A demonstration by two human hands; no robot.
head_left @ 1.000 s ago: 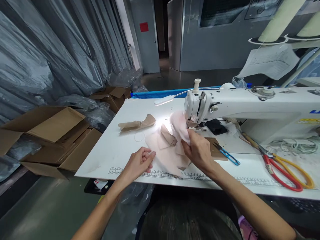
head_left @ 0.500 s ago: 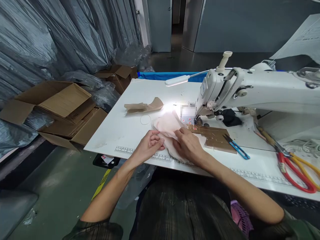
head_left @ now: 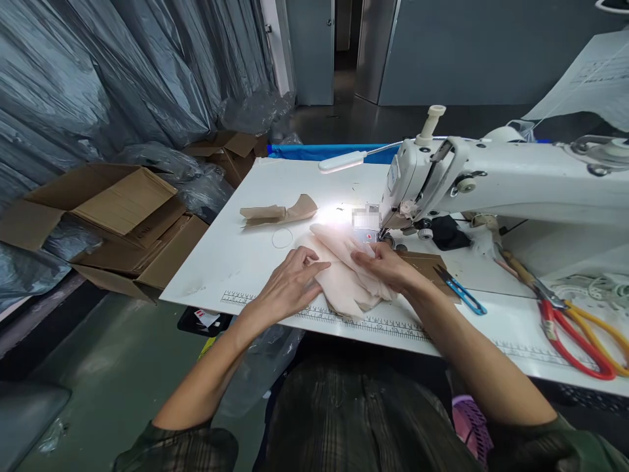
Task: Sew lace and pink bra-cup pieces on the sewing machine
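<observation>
Here we are at the bench point(head_left: 206, 262), with the pale pink cloth point(head_left: 339, 282) lying crumpled in layers at the centre of our dial. Our left hand point(head_left: 289, 288) sits at nine o'clock, thumb and forefinger parted at the cloth's edge; our right hand point(head_left: 386, 265), at three, looks pinched on a fold, though its hidden fingers leave the grip unsure. Up at one o'clock stands the presser foot point(head_left: 382, 235) of the sewing machine point(head_left: 491, 177): close work! Loose folds could slide over one another and pucker if that slack left hand lets the layers drift; fingertips straying to one o'clock could meet the needle. Glare from the lamp point(head_left: 343, 161) at twelve might hide an edge, and a careless right forearm could brush the blue snips point(head_left: 463, 293) at three.
</observation>
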